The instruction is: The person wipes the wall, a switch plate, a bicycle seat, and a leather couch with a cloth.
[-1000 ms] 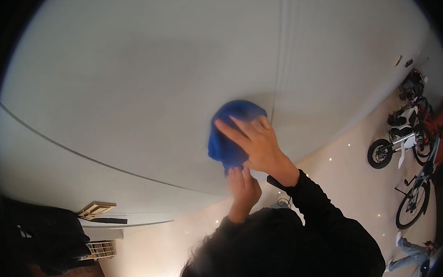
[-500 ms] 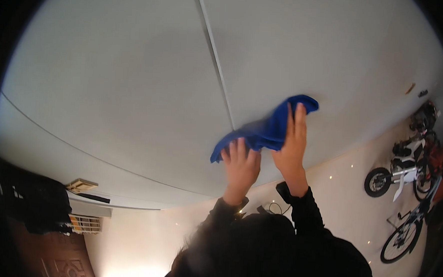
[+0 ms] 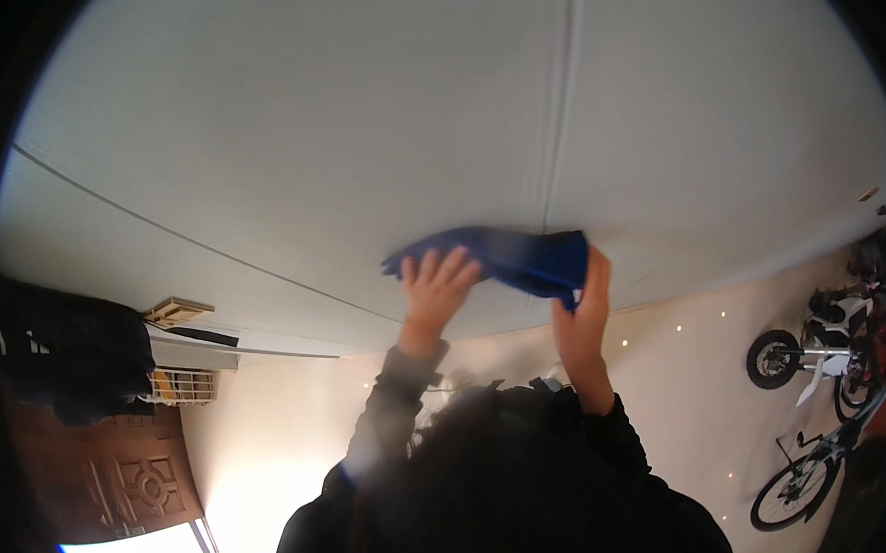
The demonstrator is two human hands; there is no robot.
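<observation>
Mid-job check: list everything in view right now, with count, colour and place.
Cloth: 1, blue, against the wall
Wall: 1, pale grey, across the upper view
Floor: 1, pale, below the wall
Motorbike: 1, white and black, right
Bicycle: 1, mostly dark, lower right
Dark bundle: 1, black, left
Wooden piece: 1, tan, right of the bundle
Wire basket: 1, pale, below the wooden piece
Door: 1, brown, lower left
Left hand: 1, bare, on the cloth's left part
Right hand: 1, bare, at its right end
Sleeves: 2, dark, lower centre
</observation>
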